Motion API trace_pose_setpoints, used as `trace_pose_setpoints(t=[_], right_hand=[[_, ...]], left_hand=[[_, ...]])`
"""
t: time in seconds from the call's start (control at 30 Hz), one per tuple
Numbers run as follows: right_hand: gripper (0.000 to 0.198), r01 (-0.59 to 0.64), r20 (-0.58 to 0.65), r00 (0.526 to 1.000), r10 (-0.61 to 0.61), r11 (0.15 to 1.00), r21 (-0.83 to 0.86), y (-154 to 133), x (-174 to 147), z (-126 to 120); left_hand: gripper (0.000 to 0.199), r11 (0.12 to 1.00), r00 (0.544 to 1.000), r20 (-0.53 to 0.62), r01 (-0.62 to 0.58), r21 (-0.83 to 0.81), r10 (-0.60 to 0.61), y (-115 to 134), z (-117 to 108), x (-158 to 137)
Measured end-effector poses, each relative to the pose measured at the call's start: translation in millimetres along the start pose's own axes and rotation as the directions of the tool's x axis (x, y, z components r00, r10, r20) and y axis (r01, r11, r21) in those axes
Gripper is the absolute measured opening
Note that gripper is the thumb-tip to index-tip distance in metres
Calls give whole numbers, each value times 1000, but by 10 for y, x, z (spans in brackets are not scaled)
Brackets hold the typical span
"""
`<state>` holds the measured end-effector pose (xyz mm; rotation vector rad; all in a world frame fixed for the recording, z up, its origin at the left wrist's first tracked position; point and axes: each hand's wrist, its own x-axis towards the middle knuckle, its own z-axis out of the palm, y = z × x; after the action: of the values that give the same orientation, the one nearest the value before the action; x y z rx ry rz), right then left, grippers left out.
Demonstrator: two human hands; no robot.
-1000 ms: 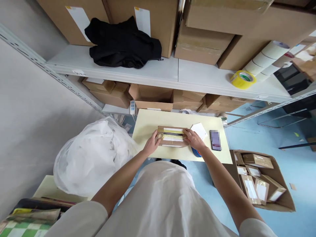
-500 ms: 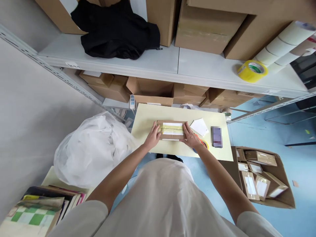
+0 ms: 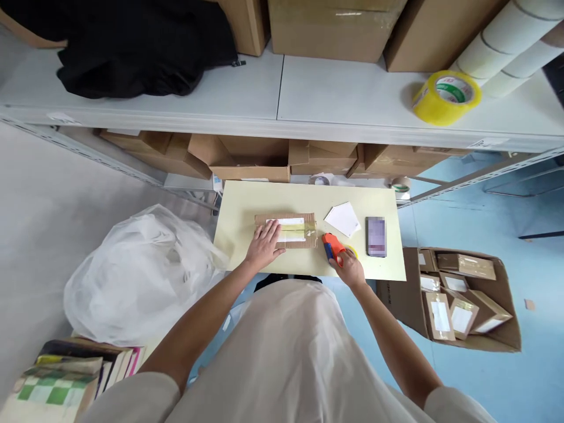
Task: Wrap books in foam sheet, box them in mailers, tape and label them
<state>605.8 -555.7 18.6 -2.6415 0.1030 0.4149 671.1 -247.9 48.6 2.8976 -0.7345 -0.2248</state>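
Resting my left hand flat on the cardboard carton, label already taped; right hand, at 4 o'clock, clamped on tape dispenser; remaining work: cannot tell

Right hand has left the carton — now gripping, apparently, the orange tape dispenser.

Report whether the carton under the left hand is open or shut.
Shut: the carton shows a flat top under the left hand, no flap raised.
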Motion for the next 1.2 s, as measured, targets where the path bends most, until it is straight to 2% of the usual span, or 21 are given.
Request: trace_pose_setpoints(t=[0.1,0.23,0.3,0.4,0.5,0.57,0.67,0.73,0.83,0.93,1.03,1.2], right_hand=[[42,-97,203,972,117,989,-109,81,-37,110],[36,-183,235,948,216,971,-152,-13,33,170],[34,-218,178,958,226,974,-64,-4,58,94],[35,-186,-10,980,198,938,292,55,107,-175],[42,-2,-203,968,144,821,571,-22,231,-542],[50,110,-230,972,49,770,628,-206,358,-767],[57,189,-132,982,-135,741,645,-605,570,-991],[58,201,-26,971,-238,751,629,-864,696,-1049],[57,192,111,946,-305,801,567,-1123,835,-1038],[56,157,194,938,-288,850,503,-1191,911,-1000],[55,103,248,935,-253,864,493,-1138,933,-995],[54,106,252,934,-255,869,484,-1068,894,-1010]], left_hand=[[78,1000,999,-27,23,-12,-24,9,28,-11],[80,999,999,-37,32,-39,-34,31,56,-28],[80,998,998,-47,27,-55,-30,32,70,-44],[79,997,997,-75,7,-77,-13,14,83,-65],[77,995,996,-88,-31,-91,23,-21,80,-73],[76,994,994,-89,-64,-90,56,-43,70,-71],[74,993,993,-85,-91,-81,84,-64,55,-63],[74,992,992,-85,-100,-79,93,-71,50,-62],[72,988,988,-94,-131,-85,123,-84,52,-75],[72,982,983,-106,-163,-100,152,-97,45,-91],[76,977,982,-117,-164,-139,149,-87,10,-91],[79,965,992,-93,-106,-238,86,-30,-72,-80]])
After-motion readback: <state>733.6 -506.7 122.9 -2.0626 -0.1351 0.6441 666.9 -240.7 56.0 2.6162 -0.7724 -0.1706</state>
